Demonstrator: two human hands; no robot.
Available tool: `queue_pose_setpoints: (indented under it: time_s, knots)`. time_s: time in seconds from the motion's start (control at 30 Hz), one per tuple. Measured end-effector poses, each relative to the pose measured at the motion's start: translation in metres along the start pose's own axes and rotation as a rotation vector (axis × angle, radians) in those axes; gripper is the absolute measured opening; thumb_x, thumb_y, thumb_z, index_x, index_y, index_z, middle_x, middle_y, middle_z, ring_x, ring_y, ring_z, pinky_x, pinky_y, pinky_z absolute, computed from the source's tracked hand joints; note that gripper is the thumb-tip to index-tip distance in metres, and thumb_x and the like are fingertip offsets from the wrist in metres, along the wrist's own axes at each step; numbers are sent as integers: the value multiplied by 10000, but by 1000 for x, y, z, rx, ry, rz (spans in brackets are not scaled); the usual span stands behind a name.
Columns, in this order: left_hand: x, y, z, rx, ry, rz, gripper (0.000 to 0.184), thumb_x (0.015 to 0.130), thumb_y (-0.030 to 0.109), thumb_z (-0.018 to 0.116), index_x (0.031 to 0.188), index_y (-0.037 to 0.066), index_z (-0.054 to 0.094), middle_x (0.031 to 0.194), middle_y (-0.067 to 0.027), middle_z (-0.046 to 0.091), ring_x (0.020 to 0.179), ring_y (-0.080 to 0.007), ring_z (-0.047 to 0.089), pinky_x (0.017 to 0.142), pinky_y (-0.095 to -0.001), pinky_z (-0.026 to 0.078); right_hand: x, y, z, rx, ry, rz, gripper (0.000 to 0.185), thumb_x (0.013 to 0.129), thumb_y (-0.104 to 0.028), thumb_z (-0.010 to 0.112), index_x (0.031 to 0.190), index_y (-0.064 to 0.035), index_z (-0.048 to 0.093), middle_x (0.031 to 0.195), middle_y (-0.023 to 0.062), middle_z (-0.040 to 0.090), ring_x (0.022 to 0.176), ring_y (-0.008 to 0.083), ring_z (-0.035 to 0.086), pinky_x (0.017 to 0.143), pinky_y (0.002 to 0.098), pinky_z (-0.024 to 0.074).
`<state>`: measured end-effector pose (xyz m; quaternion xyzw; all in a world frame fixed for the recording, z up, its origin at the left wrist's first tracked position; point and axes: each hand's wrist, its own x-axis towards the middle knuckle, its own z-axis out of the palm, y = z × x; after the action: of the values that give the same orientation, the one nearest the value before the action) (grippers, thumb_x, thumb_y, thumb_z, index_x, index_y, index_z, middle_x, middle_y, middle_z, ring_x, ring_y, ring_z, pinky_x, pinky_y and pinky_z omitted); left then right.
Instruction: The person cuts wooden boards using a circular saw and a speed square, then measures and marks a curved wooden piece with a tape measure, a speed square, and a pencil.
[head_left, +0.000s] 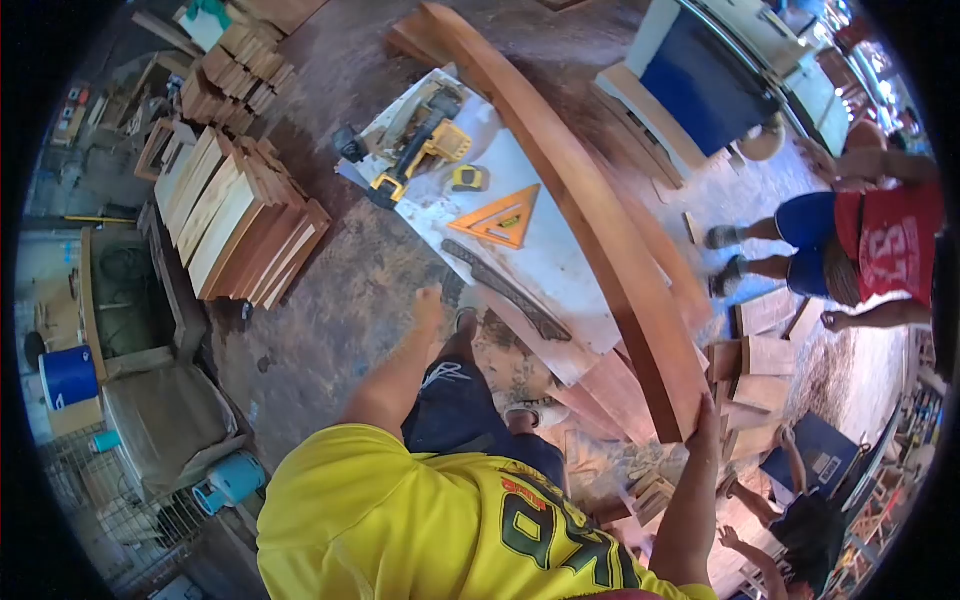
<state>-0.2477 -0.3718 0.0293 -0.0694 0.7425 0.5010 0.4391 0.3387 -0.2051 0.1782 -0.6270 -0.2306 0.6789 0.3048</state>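
Head view showed us a long, reddish-brown beam [603,230] running forward from our right fingers [707,412], which gripped its near end; our arms [385,385] reached forward, left fingers [430,297] too indistinct to tell.

Bright glare at upper right, dimmer left side, strong fisheye curvature, black rounded edges.

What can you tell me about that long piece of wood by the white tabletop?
The long wooden beam is reddish-brown, squared and smooth-looking, with two long faces showing. It appears bowed, though the wide lens may exaggerate that. It runs alongside the white tabletop; whether it rests on it is unclear. The person's right hand is against its near end, the grip partly hidden.
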Motion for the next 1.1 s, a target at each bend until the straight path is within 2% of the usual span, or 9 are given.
queue_pose_setpoints:
  time_s: [0.13,0.17,0.37,0.57,0.77,0.87,0.93,1.07,1.1]
  knots:
    - [66,50,-23,265,292,463,415,848,321,643,1106,8,554,1003,-167,612,968,-299,583,861,-399,448,25,14,-44,-282,191,10,665,936,-488,486,1432,-70,336,1367,112,476,1208,257,499,994,371,419]
    - [69,76,-24,325,323,585,422,835,301,656,1114,2,553,1036,-191,610,998,-342,572,892,-408,436,24,10,-44,-235,245,131,613,971,-394,458,1446,-37,311,1472,133,342,1328,253,342,1099,366,264]
    - [108,260,-18,618,202,1257,569,763,289,725,1213,37,486,1150,-227,557,1099,-369,523,917,-443,425,-10,1,25,-348,400,188,626,963,-416,465,1439,-35,325,1455,136,365,1310,251,365,1085,362,283]
    - [161,303,11,1041,84,770,524,768,308,703,1163,29,502,1048,-245,607,1018,-399,587,844,-482,478,-16,-2,31,-399,427,194,639,956,-438,472,1432,-33,338,1438,140,388,1292,249,388,1071,357,302]
    - [178,281,-31,1083,45,853,542,786,258,684,1250,62,483,1136,-255,586,1048,-413,572,875,-478,463,-12,-5,23,-434,424,186,653,949,-460,479,1425,-31,352,1421,143,410,1274,248,411,1057,353,321]
    - [146,272,-35,853,178,1255,584,751,327,743,1198,33,509,1139,-207,565,1064,-412,526,906,-468,423,-14,-4,19,-438,434,181,660,946,-471,483,1422,-30,359,1412,145,422,1265,247,422,1050,351,331]
    - [107,231,-56,700,191,1286,553,749,323,752,1160,30,525,1057,-179,573,1013,-387,533,864,-444,429,-15,-3,21,-441,442,175,665,944,-478,485,1420,-29,363,1406,146,429,1259,246,430,1045,349,337]
    - [139,67,-70,408,-11,300,496,900,452,573,1187,50,532,1169,-152,572,1098,-305,526,922,-449,406,-19,-6,24,-465,466,188,675,939,-492,490,1415,-28,372,1395,148,444,1246,245,445,1036,346,350]
    - [153,66,-58,416,-27,299,496,900,452,573,1187,50,532,1169,-152,572,1098,-305,526,922,-449,406,-20,-6,26,-474,472,195,678,938,-496,491,1414,-28,375,1392,149,448,1243,245,449,1033,346,353]
